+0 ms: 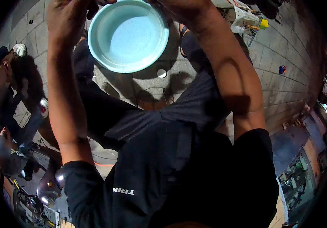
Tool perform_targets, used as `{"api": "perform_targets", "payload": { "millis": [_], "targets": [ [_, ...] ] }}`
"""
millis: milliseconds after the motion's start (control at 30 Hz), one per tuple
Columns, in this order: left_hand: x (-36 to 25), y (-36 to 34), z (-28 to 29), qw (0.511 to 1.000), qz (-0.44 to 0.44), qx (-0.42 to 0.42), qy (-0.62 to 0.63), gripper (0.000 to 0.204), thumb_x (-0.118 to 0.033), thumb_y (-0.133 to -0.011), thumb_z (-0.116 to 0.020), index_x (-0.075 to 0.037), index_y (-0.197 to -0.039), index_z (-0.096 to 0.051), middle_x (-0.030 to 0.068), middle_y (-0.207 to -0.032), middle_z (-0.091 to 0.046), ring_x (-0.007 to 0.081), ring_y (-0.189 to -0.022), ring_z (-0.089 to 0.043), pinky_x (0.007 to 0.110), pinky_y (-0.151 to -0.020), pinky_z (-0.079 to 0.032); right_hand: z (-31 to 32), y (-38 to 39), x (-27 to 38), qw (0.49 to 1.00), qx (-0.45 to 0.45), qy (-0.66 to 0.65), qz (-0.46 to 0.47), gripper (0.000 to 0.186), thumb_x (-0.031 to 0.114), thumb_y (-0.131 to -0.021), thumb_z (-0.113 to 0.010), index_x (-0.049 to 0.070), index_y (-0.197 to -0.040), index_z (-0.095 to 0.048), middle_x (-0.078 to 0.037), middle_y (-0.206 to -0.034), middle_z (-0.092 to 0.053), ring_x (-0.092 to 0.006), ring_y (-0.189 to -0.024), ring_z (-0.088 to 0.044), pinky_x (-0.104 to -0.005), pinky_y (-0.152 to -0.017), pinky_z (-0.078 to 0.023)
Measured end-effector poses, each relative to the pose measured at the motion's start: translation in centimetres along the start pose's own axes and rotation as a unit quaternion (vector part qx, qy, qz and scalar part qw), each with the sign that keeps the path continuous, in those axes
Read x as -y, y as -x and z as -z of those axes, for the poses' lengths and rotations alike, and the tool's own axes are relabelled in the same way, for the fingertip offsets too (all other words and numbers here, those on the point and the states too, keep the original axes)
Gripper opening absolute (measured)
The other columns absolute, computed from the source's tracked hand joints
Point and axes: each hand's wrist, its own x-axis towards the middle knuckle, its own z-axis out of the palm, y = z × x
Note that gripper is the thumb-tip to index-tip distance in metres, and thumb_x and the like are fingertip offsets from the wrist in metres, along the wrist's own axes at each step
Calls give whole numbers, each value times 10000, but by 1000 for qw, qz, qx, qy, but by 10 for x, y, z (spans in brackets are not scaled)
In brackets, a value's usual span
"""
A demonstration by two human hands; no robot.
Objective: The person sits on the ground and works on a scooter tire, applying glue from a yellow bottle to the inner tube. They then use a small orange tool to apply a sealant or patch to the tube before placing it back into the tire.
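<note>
A round, light-blue plastic basin (pixel 130 36) stands on the paving between my feet, its pale inside facing up. My left hand (pixel 69 17) is at the basin's far left side, cut off by the top edge of the view. Its visible fingertips curl inward near the rim; whatever they hold, if anything, is too dark to make out. Across from it, my right hand (pixel 184 8) reaches over the far right side of the basin, with its fingers mostly out of view. A small white disc (pixel 161 73) lies on the ground just below the basin.
At the upper right sits a whitish container (pixel 244 21) with a yellow object (pixel 264 24) beside it. A small blue-and-red box (pixel 282 69) lies on the paving. Other people (pixel 9 76) are at the left, and a low table of small items (pixel 296 186) stands at lower right.
</note>
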Motion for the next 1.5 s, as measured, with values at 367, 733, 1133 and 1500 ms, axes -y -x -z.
{"api": "perform_targets", "payload": {
  "millis": [367,733,1133,1500],
  "targets": [
    [39,-12,-3,971,-199,106,76,308,-52,-1010,-714,-34,-1302,-618,99,-1181,-682,156,-997,-702,284,-796,-585,16,-10,-11,972,45,226,35,180,173,-1005,-696,38,-1121,-719,-76,-929,-723,-185,-803,-697,-336,-698,-563],
    [41,-20,-6,957,-262,-63,-103,284,-254,-1068,-618,-83,-1274,-714,184,-1138,-747,312,-980,-740,393,-853,-586,30,-12,-18,755,51,560,336,360,57,-1012,-681,62,-1372,-693,-159,-1332,-712,-303,-1197,-708,-380,-1002,-587],
    [29,2,-18,961,-233,-146,-39,403,-489,-1048,-542,-151,-1130,-744,192,-1126,-745,425,-1100,-707,524,-955,-565,42,-31,-23,970,111,-199,-81,280,219,-1132,-555,-21,-1243,-645,-94,-1091,-673,-184,-980,-611,-337,-906,-515],
    [303,276,211,836,296,-434,-160,524,-429,-841,-861,6,-1123,-785,207,-1088,-795,350,-1012,-771,453,-911,-582,-18,-15,-24,975,-105,-182,-73,246,286,-1087,-648,50,-1086,-716,18,-780,-567,-91,-671,-452,-245,-596,-361]
  ]
}}
